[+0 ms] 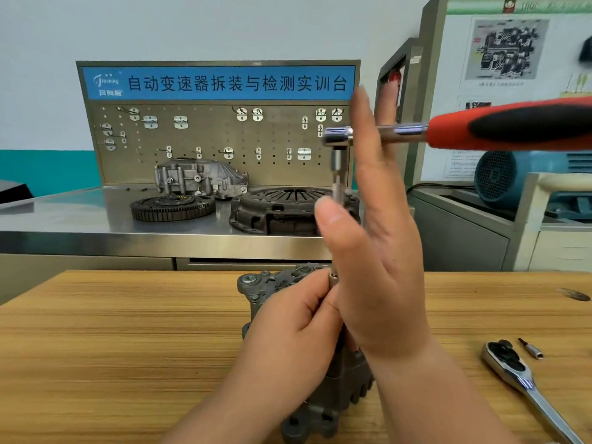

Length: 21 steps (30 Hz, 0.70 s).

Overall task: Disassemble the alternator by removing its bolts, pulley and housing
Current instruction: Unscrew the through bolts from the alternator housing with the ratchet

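Presently I'm pinching the extension bar (337, 177) with my left hand (298, 318) right at the alternator (259, 283), which is standing on the table (112, 347), keeping the bar seated (I judge). My right hand (381, 251), fingers straight, is steadying the ratchet (512, 126) high above the alternator.

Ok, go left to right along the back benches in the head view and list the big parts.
Toothed ring → clutch cover → blue motor. The grey housing behind the ring overlaps it, so it is left out.
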Each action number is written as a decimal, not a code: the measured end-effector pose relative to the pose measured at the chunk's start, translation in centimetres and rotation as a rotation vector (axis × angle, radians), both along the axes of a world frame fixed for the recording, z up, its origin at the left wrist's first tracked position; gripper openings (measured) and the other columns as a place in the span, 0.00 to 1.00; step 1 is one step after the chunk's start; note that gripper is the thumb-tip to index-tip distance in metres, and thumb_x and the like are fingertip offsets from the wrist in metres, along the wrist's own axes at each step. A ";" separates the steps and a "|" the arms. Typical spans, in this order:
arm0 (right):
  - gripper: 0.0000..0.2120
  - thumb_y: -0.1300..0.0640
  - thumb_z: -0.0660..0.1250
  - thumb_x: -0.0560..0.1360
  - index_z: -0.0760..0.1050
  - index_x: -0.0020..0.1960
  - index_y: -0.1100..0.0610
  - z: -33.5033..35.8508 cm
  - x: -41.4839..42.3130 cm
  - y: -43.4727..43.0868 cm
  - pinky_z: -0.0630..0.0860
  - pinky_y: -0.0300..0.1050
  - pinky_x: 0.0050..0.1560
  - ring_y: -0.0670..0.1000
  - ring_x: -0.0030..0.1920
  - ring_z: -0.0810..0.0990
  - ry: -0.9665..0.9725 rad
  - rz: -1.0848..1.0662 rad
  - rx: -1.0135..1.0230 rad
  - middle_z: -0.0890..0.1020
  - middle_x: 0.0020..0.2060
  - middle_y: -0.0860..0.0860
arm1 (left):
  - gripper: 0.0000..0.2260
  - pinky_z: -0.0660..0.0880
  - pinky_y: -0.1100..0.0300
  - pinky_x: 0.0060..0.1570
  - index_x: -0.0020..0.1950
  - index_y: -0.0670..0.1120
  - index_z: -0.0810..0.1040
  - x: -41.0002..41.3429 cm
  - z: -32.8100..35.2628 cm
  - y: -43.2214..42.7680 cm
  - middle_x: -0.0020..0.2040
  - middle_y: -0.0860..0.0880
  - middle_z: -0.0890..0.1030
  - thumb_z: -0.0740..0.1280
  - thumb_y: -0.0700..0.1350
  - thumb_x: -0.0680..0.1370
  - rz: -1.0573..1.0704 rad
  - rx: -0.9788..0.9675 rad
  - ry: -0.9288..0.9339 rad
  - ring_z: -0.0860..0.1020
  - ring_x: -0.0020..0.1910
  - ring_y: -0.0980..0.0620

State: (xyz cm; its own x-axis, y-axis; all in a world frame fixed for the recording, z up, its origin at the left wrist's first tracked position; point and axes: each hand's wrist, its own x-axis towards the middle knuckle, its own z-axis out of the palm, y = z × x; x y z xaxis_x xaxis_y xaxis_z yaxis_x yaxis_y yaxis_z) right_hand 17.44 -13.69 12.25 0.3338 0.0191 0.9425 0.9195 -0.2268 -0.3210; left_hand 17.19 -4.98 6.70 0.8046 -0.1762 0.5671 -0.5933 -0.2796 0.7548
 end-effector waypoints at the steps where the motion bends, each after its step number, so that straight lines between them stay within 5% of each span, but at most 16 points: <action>1: 0.32 0.53 0.56 0.75 0.53 0.77 0.54 0.1 0.0 0.0 0.53 0.32 0.72 0.35 0.75 0.52 0.010 0.037 0.006 0.51 0.79 0.52 | 0.11 0.70 0.70 0.30 0.37 0.55 0.75 0.1 0.0 0.0 0.29 0.60 0.79 0.56 0.57 0.71 0.006 0.014 0.000 0.74 0.29 0.64; 7: 0.32 0.51 0.57 0.71 0.51 0.72 0.38 0.2 0.0 -0.6 0.53 0.46 0.77 0.38 0.75 0.57 0.156 0.267 0.162 0.58 0.77 0.40 | 0.24 0.77 0.44 0.47 0.48 0.49 0.78 -0.2 -0.4 0.1 0.41 0.53 0.84 0.54 0.66 0.73 -0.095 0.007 0.019 0.81 0.42 0.53; 10: 0.30 0.50 0.56 0.72 0.54 0.73 0.41 0.1 0.0 -0.4 0.49 0.55 0.78 0.42 0.75 0.56 0.108 0.127 0.082 0.57 0.77 0.41 | 0.16 0.77 0.62 0.39 0.44 0.53 0.76 0.0 -0.3 0.0 0.36 0.57 0.82 0.55 0.61 0.75 -0.038 0.007 -0.009 0.78 0.36 0.62; 14: 0.27 0.51 0.55 0.74 0.61 0.73 0.49 0.4 -0.3 -0.4 0.53 0.29 0.71 0.35 0.75 0.53 0.073 0.100 0.010 0.56 0.76 0.41 | 0.14 0.71 0.71 0.33 0.41 0.51 0.74 0.2 0.0 -0.1 0.30 0.58 0.80 0.55 0.58 0.76 0.002 -0.001 0.004 0.76 0.30 0.65; 16: 0.26 0.51 0.56 0.74 0.64 0.72 0.47 0.3 -0.4 -0.4 0.57 0.29 0.70 0.34 0.74 0.57 0.114 0.216 0.063 0.60 0.75 0.40 | 0.15 0.71 0.70 0.33 0.41 0.50 0.75 0.3 -0.2 -0.1 0.32 0.58 0.81 0.55 0.57 0.75 -0.013 0.014 0.000 0.77 0.32 0.63; 18: 0.22 0.50 0.58 0.72 0.74 0.65 0.42 0.1 -0.3 -0.7 0.65 0.37 0.70 0.40 0.72 0.66 0.198 0.398 0.229 0.69 0.72 0.42 | 0.14 0.69 0.70 0.33 0.42 0.52 0.74 0.4 -0.5 0.0 0.31 0.60 0.80 0.55 0.59 0.75 -0.010 0.046 -0.040 0.76 0.32 0.64; 21: 0.12 0.52 0.61 0.72 0.84 0.41 0.49 0.2 0.2 -1.6 0.76 0.44 0.57 0.52 0.58 0.81 0.260 0.469 0.506 0.84 0.50 0.50 | 0.15 0.67 0.69 0.34 0.45 0.56 0.71 0.3 -0.6 0.0 0.31 0.61 0.81 0.52 0.63 0.78 0.017 0.088 -0.049 0.77 0.34 0.63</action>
